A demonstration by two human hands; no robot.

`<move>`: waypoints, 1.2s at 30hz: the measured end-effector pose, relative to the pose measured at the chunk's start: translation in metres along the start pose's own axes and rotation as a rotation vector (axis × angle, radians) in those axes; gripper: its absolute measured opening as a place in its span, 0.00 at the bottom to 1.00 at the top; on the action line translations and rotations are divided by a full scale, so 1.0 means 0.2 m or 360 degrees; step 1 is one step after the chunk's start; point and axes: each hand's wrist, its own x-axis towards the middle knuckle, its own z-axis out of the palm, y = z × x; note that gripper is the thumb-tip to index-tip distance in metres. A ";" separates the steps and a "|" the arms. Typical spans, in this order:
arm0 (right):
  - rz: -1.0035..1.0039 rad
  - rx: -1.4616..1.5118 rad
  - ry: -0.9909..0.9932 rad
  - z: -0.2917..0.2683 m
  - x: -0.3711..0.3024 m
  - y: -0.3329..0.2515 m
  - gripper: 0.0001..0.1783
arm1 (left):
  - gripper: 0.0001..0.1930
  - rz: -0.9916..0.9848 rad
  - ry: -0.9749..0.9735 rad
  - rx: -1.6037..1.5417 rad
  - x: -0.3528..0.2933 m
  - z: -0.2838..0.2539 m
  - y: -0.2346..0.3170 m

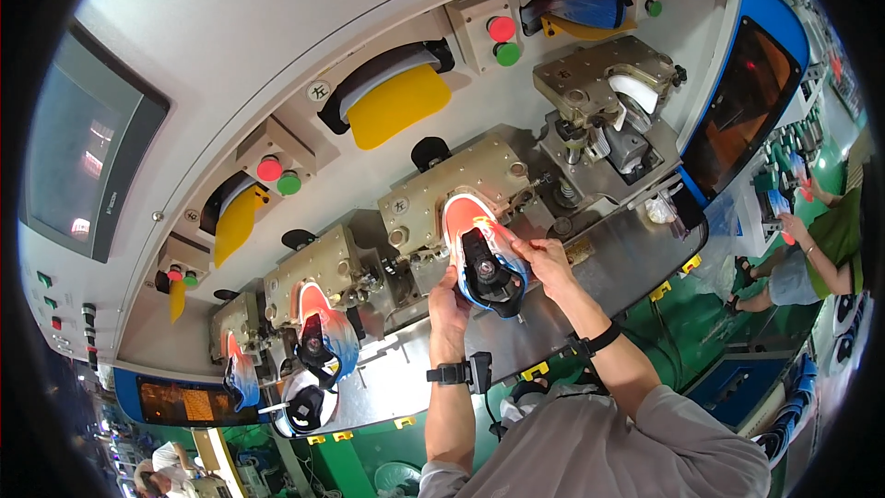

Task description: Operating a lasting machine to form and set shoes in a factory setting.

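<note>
Between my two hands is a shoe upper (463, 214), orange-red at the toe and blue and white toward the heel, its black collar lining facing up. My left hand (449, 302) grips its left side near the heel. On the other side, my right hand (549, 266) pinches the edge with thumb and fingers. The toe points away from me, against the front of a metal mould block (452, 186). Farther left, a similar upper (343, 337) sits at the neighbouring mould, and another upper (241, 376) is at the leftmost one.
Red and green push buttons (501, 29) stand out from the machine's wall beside yellow pads (401, 106). One blue upper (590, 7) rests on a holder under red light at the upper right. A screen (88, 148) is at left. Another person (820, 244) works at far right.
</note>
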 end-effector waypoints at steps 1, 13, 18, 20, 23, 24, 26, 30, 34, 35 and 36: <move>-0.0036 -0.0032 0.0003 -0.01 0.01 -0.01 0.17 | 0.15 0.0006 -0.0025 -0.0011 -0.01 0.03 0.00; -0.2205 -0.1083 0.1015 -0.46 0.10 -1.35 0.17 | 0.17 0.1309 0.1027 0.0430 -0.44 0.01 -0.06; -0.2294 -0.1673 0.1080 -0.72 0.48 -1.82 0.16 | 0.16 0.1956 0.1385 0.0624 -0.71 0.28 -0.19; -0.1987 -0.1957 0.0844 -0.80 0.55 -1.83 0.15 | 0.15 0.2359 0.0961 0.1160 -0.77 0.42 -0.30; -0.2217 -0.1772 0.0389 -0.89 0.43 -1.72 0.11 | 0.18 0.1733 0.0382 0.1016 -0.81 0.74 -0.48; -0.2542 -0.1506 0.0316 -0.94 0.31 -1.59 0.10 | 0.23 0.1485 0.0138 0.0837 -0.78 0.82 -0.53; -0.2436 -0.1616 0.0000 -1.02 -0.02 -1.35 0.14 | 0.34 0.0985 -0.0297 0.0424 -0.76 0.98 -0.61; -0.2208 -0.1649 -0.0239 -1.32 -0.53 -0.89 0.14 | 0.30 0.0491 -0.0619 -0.0081 -0.58 1.25 -0.80; -0.1944 -0.1547 -0.0347 -1.53 -0.63 -0.67 0.18 | 0.20 0.0223 -0.0306 -0.0143 -0.52 1.37 -0.97; -0.1942 -0.1545 -0.0334 -1.57 -0.61 -0.69 0.18 | 0.19 0.0135 -0.0323 -0.0224 -0.52 1.38 -1.00; -0.1845 -0.1195 -0.0399 -1.61 -0.59 -0.72 0.19 | 0.19 0.0132 -0.0325 -0.0218 -0.48 1.38 -1.01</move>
